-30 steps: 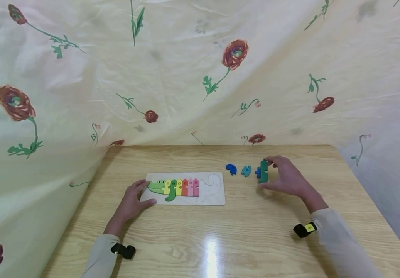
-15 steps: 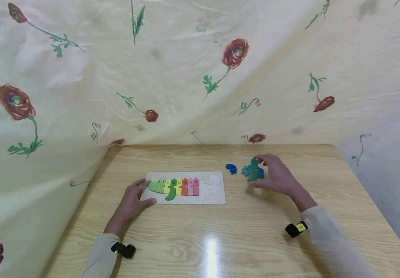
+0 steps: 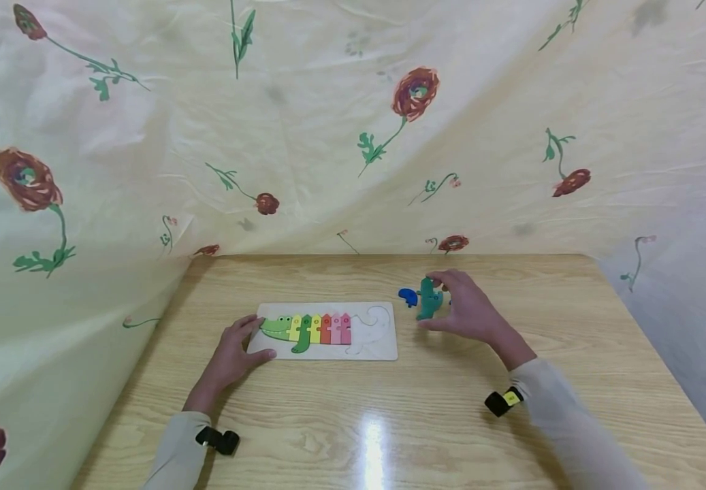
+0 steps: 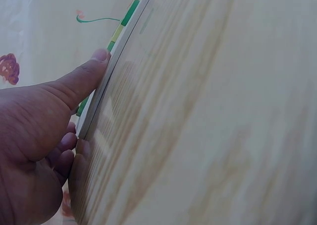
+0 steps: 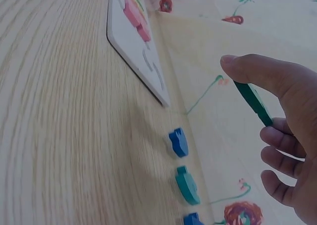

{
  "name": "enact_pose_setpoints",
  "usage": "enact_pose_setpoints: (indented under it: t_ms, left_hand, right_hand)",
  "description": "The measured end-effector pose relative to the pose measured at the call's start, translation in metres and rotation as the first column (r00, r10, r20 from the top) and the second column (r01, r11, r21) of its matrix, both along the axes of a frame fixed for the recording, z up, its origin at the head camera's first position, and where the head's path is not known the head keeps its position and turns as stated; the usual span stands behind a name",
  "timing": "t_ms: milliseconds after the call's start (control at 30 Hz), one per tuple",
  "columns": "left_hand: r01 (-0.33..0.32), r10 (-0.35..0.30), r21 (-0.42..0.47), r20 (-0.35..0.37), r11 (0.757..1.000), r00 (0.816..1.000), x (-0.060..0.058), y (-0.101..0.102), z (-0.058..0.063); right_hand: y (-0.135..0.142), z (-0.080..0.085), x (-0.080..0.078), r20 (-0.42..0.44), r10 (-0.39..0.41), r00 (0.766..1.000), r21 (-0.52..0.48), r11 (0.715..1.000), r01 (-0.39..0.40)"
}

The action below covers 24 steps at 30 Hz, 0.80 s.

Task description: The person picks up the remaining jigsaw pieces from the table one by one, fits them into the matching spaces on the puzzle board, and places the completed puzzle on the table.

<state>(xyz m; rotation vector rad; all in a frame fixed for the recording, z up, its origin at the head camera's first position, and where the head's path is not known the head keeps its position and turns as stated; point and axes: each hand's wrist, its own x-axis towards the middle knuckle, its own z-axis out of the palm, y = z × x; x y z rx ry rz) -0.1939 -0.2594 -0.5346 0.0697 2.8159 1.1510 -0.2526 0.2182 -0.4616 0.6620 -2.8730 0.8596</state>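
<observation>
Head view shows a wooden table (image 3: 328, 415) bearing a white crocodile puzzle board (image 3: 328, 354), whose left end the left hand (image 3: 233, 348) grips between thumb and fingers. Right of the board, the right hand (image 3: 472, 309) pinches a raised green piece (image 3: 427, 299); also right of it, a dark blue piece (image 5: 178, 143), a teal piece (image 5: 187, 186) and another blue piece (image 5: 193, 219) lie in a row.

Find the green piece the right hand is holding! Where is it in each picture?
Head: right of the middle, the green piece in the right hand.
Left wrist: not in this picture.
Right wrist: right of the middle, the green piece in the same hand.
Landmark in all three: the puzzle board, below the middle in head, a thin edge upper left in left wrist, at the top in right wrist.
</observation>
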Motion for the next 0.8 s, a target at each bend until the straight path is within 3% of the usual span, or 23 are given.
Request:
enact_pose_setpoints:
  t_ms: [367, 800]
  left_hand:
    - [0.004, -0.004, -0.006, -0.007, 1.0, 1.0, 0.0, 0.001, 0.002]
    - [0.01, -0.01, -0.003, -0.018, 1.0, 1.0, 0.0, 0.0, 0.001]
  right_hand:
    - [-0.022, -0.005, -0.003, 0.03, 0.051, 0.998, -0.01, 0.999, -0.051]
    - [-0.053, -0.016, -0.004, 0.088, 0.045, 0.995, 0.033, 0.998, -0.049]
